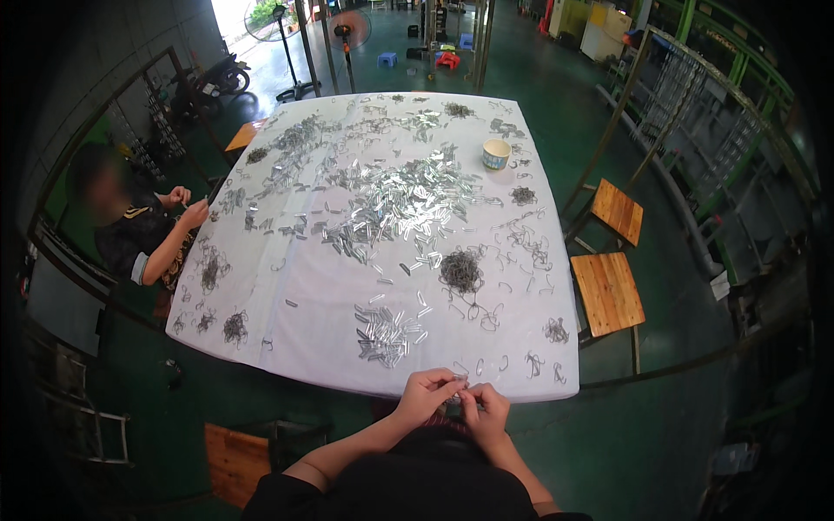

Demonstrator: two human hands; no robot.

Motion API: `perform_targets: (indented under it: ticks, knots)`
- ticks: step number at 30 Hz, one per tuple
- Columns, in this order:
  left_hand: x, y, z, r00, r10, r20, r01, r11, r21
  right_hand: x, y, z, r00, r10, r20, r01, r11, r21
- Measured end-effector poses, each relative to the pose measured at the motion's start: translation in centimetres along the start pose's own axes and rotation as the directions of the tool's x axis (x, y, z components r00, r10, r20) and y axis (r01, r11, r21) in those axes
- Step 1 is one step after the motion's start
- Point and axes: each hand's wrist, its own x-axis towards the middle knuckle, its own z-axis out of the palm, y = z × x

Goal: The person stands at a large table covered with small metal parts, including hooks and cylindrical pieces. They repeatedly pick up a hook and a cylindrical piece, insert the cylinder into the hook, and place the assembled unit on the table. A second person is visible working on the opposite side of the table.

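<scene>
My left hand (pixel 426 396) and my right hand (pixel 486 410) meet at the table's near edge, fingertips pinched together. Between them is a small greyish metal piece (pixel 460 379), mostly hidden by the fingers, so its exact kind is unclear. Just beyond and to the left lies a small pile of flat, shiny metal strips (pixel 387 336). Several thin bent wire hooks (pixel 479 366) lie directly past my hands. A dense tangle of dark wire hooks (pixel 460 271) sits farther back, with loose ones around it. The largest heap of shiny strips (pixel 408 195) covers the table's middle.
The table has a white cover (pixel 330 339). A paper tub (pixel 496 154) stands at the far right. Another person (pixel 130 221) works at the left edge. Wooden stools (pixel 608 293) flank the right side; another wooden seat (pixel 236 464) is at lower left. Fans (pixel 346 31) stand behind.
</scene>
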Motion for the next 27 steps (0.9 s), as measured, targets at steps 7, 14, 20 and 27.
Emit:
perform_targets:
  ticks: [7,14,20,27]
  knots:
    - [0.0,-0.4,-0.5,0.98,0.2,0.004,-0.195,0.951,0.239,-0.4,0.5,0.1,0.998,0.054,-0.033,-0.054,0.998,0.015]
    - [-0.6,-0.3,-0.2,0.978,0.207,-0.042,-0.195,0.962,0.19,-0.2,0.0,-0.1,0.999,-0.032,0.033,0.033,0.999,-0.006]
    - [-0.7,-0.7,-1.0,0.999,-0.042,-0.012,0.043,0.998,0.036,-0.2,0.2,0.2,0.997,-0.037,0.063,0.036,0.999,0.01]
    - [-0.8,0.1,-2.0,0.995,-0.04,0.088,0.013,0.959,0.285,-1.0,0.6,0.1,0.995,-0.031,0.097,0.031,1.0,0.0]
